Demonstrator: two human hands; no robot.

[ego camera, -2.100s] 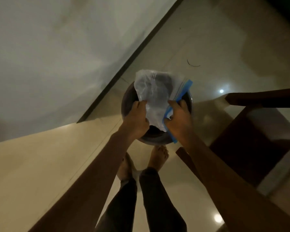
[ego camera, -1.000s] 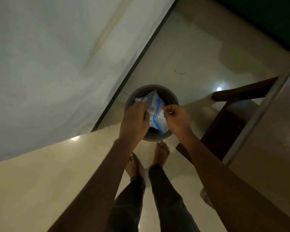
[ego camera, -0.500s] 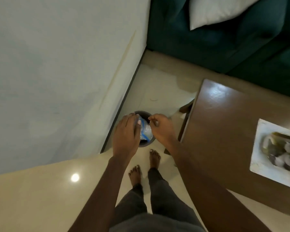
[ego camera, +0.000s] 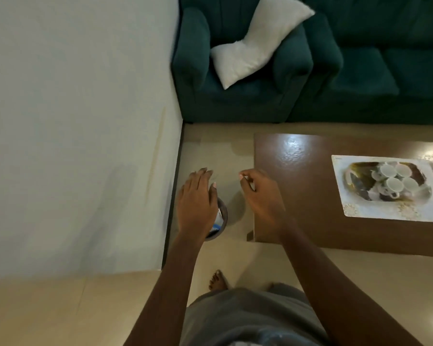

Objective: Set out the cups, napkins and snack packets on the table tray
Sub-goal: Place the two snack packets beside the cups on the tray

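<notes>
A white patterned tray (ego camera: 355,208) lies on the brown table (ego camera: 303,201) at the right, with several white cups (ego camera: 394,183) clustered on it. My left hand (ego camera: 198,203) hovers flat and empty above a dark round bin (ego camera: 223,218) on the floor by the wall. A clear plastic bag with a blue strip (ego camera: 218,222) lies inside the bin, mostly hidden by my hand. My right hand (ego camera: 260,196) hangs empty over the table's left edge, fingers loosely curled. No napkins or snack packets are visible.
A pale wall (ego camera: 80,133) runs along the left. A dark green sofa (ego camera: 310,71) with a white cushion (ego camera: 255,41) stands beyond the table. My bare foot (ego camera: 218,280) stands on the beige tiled floor.
Both hands held the plastic bag over the bin, pushed it in and let go. The view rose, bringing the table, tray and sofa into sight.
</notes>
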